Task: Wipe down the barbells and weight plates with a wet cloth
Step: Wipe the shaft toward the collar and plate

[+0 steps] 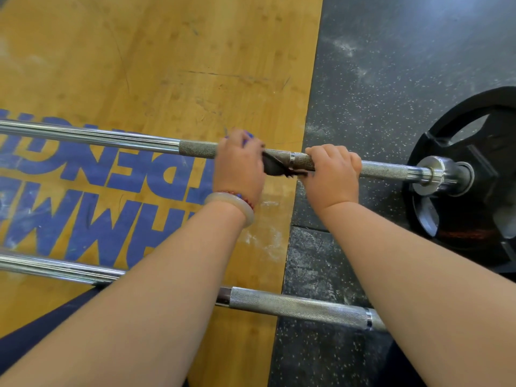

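Two bars lie side by side across the wooden platform [195, 51], each running from 9 o'clock over to 3 o'clock. The far bar [111, 138] carries a black plate [474, 219] on its sleeve out at 3 o'clock, standing on edge on the speckled rubber floor [405, 51]. The near bar [293, 304] passes under both forearms down toward 5 o'clock.

Both hands are on the far bar, near the middle of the view. The left hand [238, 166] is curled over the knurled part, fingers wrapped down round the bar with the cloth [272, 166] bunched beneath them; a dark fold of it sticks out at the hand's 3 o'clock side and a blue scrap peeks over the knuckles at 12. The right hand [333, 171] is closed round the bare knurling just beside it, toward the plate, with the cloth's ragged edge reaching almost to its thumb side.

A pale bangle [237, 202] and a string of red beads [237, 194] sit on the left wrist. Big blue lettering [69, 219] is painted on the wood at 9 o'clock, and white dust smudges the platform's edge near the left wrist
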{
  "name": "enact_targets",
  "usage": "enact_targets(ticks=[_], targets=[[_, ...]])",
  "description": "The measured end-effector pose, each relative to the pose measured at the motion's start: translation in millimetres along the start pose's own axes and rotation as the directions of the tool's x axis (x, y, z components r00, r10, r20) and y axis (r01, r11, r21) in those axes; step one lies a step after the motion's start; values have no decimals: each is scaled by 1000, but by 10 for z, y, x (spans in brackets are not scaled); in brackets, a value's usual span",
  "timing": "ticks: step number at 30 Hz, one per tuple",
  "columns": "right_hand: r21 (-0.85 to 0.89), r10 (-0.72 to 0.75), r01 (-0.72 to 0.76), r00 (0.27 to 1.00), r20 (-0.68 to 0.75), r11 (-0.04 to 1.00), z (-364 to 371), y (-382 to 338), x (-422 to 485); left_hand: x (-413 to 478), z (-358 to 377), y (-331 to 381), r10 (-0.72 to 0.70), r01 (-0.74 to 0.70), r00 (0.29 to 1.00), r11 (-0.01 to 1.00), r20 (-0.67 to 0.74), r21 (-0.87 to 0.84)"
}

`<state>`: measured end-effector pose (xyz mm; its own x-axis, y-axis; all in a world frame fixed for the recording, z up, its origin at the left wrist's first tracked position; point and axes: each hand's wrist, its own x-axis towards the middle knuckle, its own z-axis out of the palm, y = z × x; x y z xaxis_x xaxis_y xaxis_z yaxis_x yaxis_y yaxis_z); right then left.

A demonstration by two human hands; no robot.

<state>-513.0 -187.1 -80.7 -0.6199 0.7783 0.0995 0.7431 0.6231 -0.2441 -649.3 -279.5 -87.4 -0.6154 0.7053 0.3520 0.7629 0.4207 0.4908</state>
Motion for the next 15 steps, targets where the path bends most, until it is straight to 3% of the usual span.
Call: enact_targets(ticks=[2, 4, 9, 12, 15], targets=[[18, -8, 8, 1000, 10, 1000, -14, 8, 20, 134, -99, -183, -205, 208, 973, 978, -105, 17], [55, -4, 3, 1000, 11, 998, -14, 14, 30, 176, -131, -261, -303, 312, 945, 948, -125, 58], [129, -28, 26, 999, 17, 991, -16, 51, 23, 16, 65, 95, -74, 76, 996, 995, -39, 59], [15, -69, 69, 996, 52, 998, -38, 163, -111, -25, 184, 287, -23, 23, 1000, 999, -11, 42], [-119, 82, -77, 996, 39, 990, -79, 352, -286, -48, 244, 373, -2, 2, 1000, 1000, -7, 19]])
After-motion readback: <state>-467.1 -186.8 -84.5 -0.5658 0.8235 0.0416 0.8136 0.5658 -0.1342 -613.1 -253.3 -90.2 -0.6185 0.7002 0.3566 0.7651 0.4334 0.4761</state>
